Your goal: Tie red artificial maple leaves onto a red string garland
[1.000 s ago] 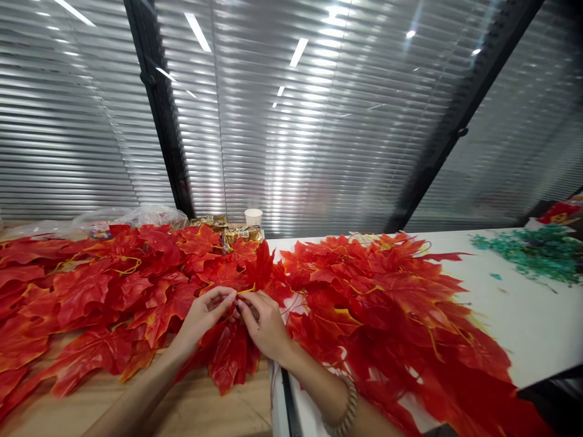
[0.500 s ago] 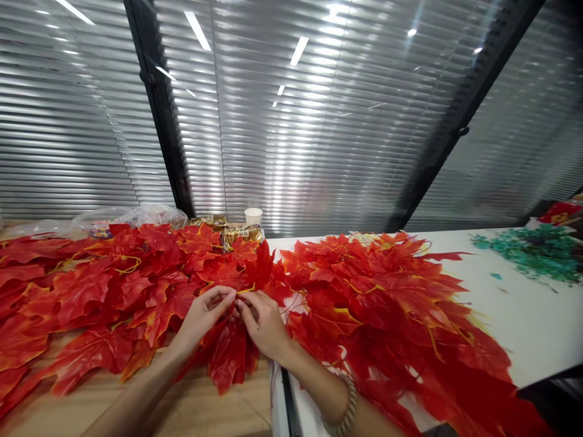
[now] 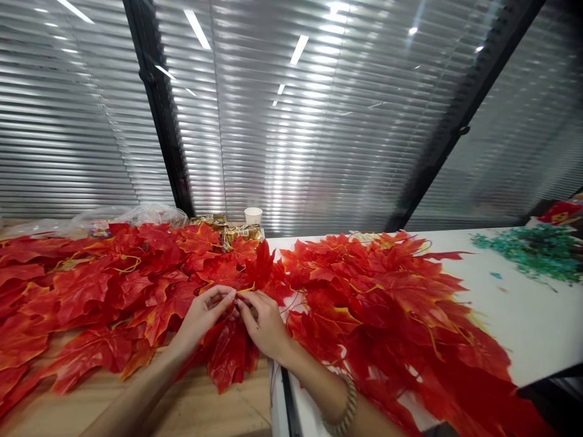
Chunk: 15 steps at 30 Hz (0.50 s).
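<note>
Landmark: 1 white paper cup point(image 3: 253, 216), upright, beyond the leaves.

Item, left hand point(image 3: 207, 309): nearer you than the cup and left of it; thumb and forefinger pinched on the end of 1 thin yellow plastic stem point(image 3: 246, 291).

Item, right hand point(image 3: 265, 325): nearer you than the cup, roughly in line with it; fingertips meet the left's, pinched at the same stem. Any finer part between your fingertips is too small to tell.

Item, 1 glossy red artificial leaf point(image 3: 228, 358): nearer you than the cup, just below your hands; whether it joins the stem, you cannot tell.

Item, 2 heaps of red-orange maple-shaped fabric leaves: 1 left heap point(image 3: 86, 291), left of the cup; 1 right heap point(image 3: 387, 285), right of it.

Handling notes, by judgement: keep your pinch light, since the thin stem probably bends or creases easily. Steady it with your left fingertips while your right do the fine work. Hold the joint above the surrounding leaves, in your sight. Avoid tugging; neighbouring stems may snag.
</note>
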Tool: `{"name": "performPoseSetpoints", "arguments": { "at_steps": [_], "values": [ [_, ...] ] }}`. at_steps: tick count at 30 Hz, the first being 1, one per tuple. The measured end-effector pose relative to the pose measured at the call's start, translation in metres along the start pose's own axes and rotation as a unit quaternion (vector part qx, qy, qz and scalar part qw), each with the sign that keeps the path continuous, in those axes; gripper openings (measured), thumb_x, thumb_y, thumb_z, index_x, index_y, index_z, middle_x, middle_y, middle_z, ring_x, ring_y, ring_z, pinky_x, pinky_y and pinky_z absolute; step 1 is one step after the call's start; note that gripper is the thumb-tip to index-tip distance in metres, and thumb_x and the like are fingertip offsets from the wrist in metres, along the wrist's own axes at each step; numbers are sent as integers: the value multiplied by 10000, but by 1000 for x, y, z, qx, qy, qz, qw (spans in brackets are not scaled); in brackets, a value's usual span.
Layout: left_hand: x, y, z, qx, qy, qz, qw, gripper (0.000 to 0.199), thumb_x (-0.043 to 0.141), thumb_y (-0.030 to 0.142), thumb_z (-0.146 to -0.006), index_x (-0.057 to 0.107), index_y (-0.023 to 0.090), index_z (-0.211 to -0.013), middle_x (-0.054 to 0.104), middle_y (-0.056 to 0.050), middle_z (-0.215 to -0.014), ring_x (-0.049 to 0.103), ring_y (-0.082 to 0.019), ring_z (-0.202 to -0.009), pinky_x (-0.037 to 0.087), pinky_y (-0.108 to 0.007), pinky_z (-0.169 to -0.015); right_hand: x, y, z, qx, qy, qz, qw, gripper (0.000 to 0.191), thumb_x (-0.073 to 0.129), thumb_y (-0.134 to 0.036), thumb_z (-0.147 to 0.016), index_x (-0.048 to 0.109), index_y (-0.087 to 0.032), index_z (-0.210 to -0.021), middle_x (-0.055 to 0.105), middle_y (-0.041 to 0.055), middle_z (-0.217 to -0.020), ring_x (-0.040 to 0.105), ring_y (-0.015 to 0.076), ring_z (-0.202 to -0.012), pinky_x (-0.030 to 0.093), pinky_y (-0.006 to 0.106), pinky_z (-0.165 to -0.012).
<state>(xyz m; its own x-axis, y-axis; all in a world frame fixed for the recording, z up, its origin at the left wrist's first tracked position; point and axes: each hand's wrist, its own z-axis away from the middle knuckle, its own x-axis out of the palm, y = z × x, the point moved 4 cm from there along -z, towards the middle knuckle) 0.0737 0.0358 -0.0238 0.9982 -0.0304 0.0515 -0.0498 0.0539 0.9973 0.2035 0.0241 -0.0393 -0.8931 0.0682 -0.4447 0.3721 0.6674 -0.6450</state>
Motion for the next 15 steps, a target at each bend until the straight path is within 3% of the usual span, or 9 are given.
{"name": "performPoseSetpoints", "arguments": {
  "at_steps": [15],
  "values": [
    [0,3,2,10,2,-29,1000,441,766,532,-473,632,160,-669,647,-13,-614,598,-162,-565,500,-285,-611,0,-1,-2,5,1,0,1000,223,428,-159,-895,625,-174,-998,652,58,-879,584,170,-808,454,269,-748]
  ]
}}
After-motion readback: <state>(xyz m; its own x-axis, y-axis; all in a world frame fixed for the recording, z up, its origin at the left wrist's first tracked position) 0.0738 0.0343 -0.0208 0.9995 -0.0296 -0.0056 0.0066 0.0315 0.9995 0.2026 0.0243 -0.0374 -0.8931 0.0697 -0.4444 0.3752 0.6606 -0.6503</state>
